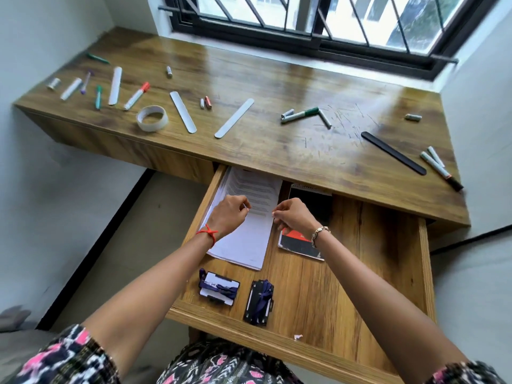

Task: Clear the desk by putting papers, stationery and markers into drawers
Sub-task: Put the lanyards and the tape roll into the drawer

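Note:
The desk drawer [426,261] is pulled out below the wooden desk [277,79]. A stack of printed papers [257,189] lies in its left part, beside a red and black notebook [297,245]. My left hand [230,213] and my right hand [293,217] hover over the stack with curled fingers, and nothing shows in them. The right fingertips are at the stack's right edge. On the desk lie a red-capped marker [137,96], a green-capped marker [300,114], a tape roll [152,117], white strips [182,111] and a black strip [393,156].
Two card holders with dark lanyards [219,286] [260,304] lie at the drawer's front. More markers and pens sit at the desk's far left [72,88] and right edge [440,169]. A barred window [304,20] runs behind the desk, with walls on both sides.

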